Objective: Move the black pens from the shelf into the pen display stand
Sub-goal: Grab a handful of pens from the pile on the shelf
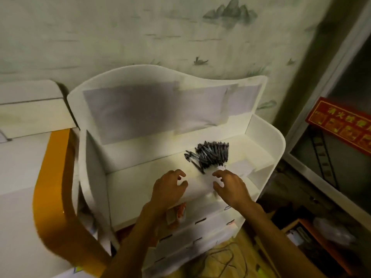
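Observation:
A heap of black pens (211,154) lies in the top tray of a white tiered display stand (279,145), right of the tray's middle. A few pens stick out loose at the heap's left side. My left hand (169,187) hovers over the tray's front wall, fingers loosely curled and holding nothing, a short way below and left of the heap. My right hand (229,186) hovers just below the heap, fingers spread and bent, also holding nothing. The picture is blurred.
White paper sheets (156,111) are taped to the stand's tall back panel. Lower tiers with slots (200,221) step down toward me. An orange curved panel (54,193) flanks the stand on the left. A red sign (341,125) and dark clutter sit at right.

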A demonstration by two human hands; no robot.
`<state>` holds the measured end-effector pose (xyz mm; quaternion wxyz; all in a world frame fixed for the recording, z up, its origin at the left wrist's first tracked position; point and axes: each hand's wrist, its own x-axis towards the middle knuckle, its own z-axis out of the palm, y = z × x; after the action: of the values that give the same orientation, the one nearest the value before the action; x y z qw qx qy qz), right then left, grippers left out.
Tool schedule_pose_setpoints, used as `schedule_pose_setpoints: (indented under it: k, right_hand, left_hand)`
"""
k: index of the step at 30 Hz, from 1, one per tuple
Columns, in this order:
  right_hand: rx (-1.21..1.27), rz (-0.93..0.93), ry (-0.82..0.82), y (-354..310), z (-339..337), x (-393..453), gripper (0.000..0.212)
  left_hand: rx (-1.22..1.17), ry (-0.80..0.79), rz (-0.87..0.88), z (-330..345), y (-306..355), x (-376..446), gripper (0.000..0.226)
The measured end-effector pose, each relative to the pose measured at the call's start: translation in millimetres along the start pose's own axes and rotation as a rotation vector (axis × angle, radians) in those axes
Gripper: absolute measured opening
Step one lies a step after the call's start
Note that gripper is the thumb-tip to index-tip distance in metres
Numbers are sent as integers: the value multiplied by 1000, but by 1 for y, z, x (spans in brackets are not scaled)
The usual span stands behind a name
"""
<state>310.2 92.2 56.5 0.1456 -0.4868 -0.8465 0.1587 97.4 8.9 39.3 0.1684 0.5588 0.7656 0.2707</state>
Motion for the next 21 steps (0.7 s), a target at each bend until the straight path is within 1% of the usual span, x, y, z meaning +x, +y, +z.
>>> schedule_pose_setpoints:
  k: [2, 5, 10, 13, 16, 21]
  right_hand:
    - [54, -2, -6, 10, 4, 15, 35]
    - [122, -28, -6, 26, 11, 38, 31]
    - [178, -70, -30, 53, 21, 81, 27]
    - [216, -105, -52, 69, 24, 104, 30]
    - [241, -147, -72, 88, 21, 128, 31]
    - [235, -213, -119, 120, 17, 162, 27]
  left_hand:
    - [-37, -23, -45, 9, -4, 10, 21]
    - [-40, -14, -110, 20, -6, 27, 18]
    - [-8, 15, -240, 49, 6, 58, 20]
    - [4, 30, -336, 71, 16, 75, 23]
    - [11, 64, -414, 87, 27, 94, 25]
    - [61, 146, -551, 111, 41, 124, 29]
